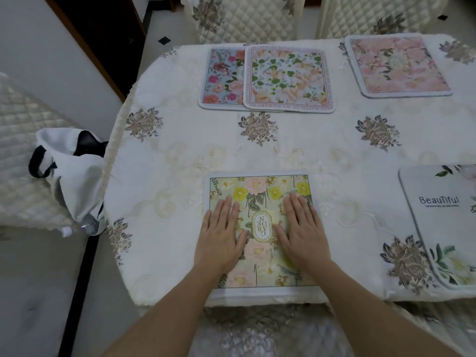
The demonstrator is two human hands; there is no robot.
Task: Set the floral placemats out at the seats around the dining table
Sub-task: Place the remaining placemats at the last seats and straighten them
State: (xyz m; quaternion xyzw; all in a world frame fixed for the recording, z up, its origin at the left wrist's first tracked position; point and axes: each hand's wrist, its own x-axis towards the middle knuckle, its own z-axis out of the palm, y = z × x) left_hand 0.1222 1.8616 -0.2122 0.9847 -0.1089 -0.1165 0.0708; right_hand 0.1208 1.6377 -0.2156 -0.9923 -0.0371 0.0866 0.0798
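A green and yellow floral placemat [260,186] marked GARDEN lies at the near edge of the table [180,150]. My left hand [221,233] and my right hand [301,228] rest flat on it, fingers spread, palms down. At the far side a peach and green leafy placemat [288,78] overlaps a blue placemat with red roses [221,76]. A pink floral placemat [396,65] lies at the far right. A white placemat reading "Beautiful" [438,217] sits at the right edge, partly cut off.
The table wears a white cloth with embroidered grey flowers. Quilted chairs [247,16] stand beyond the far side, another [23,150] at the left. A white bag with dark handles [72,171] hangs at the table's left edge.
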